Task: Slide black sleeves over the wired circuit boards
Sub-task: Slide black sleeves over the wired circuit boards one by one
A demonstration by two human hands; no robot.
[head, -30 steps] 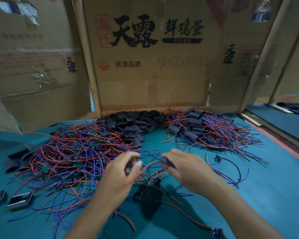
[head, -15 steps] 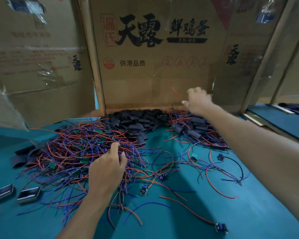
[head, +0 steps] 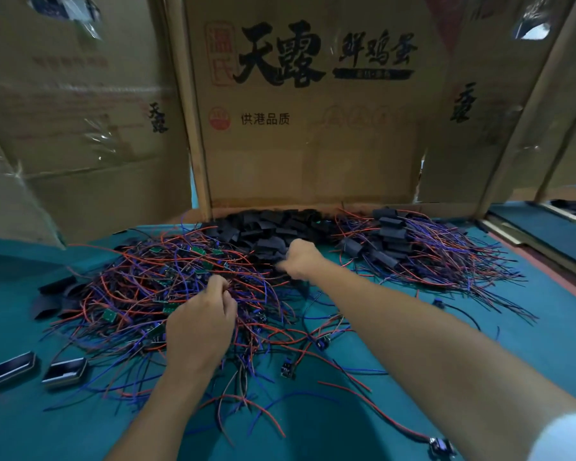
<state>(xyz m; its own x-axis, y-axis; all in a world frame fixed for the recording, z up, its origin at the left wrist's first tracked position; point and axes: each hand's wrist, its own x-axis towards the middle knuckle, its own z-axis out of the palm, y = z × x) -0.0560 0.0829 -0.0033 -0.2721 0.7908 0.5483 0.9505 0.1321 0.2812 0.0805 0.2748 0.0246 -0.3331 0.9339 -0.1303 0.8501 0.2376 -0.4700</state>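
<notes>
A tangle of small green circuit boards with red and blue wires [head: 153, 294] covers the left of the teal table. My left hand [head: 200, 324] rests on this tangle with its fingertips curled into the wires; what it pinches is hidden. Behind it lies a heap of loose black sleeves [head: 266, 231]. My right hand [head: 300, 259] reaches to the front edge of that heap, fingers curled down among the sleeves; its grasp is blurred. At the back right is a pile of sleeved boards [head: 393, 241] with wires fanning out.
Cardboard walls [head: 313, 144] close off the back and left. Two flat dark cases [head: 37, 369] lie at the front left. Single wired boards [head: 288, 367] lie loose in front of the tangle, one [head: 441, 445] at the bottom edge. More black sleeves [head: 54, 299] sit far left.
My right hand left the sleeved pile at the back right and came down to the front of the black sleeve heap. My left hand shifted a little over the wire tangle.
</notes>
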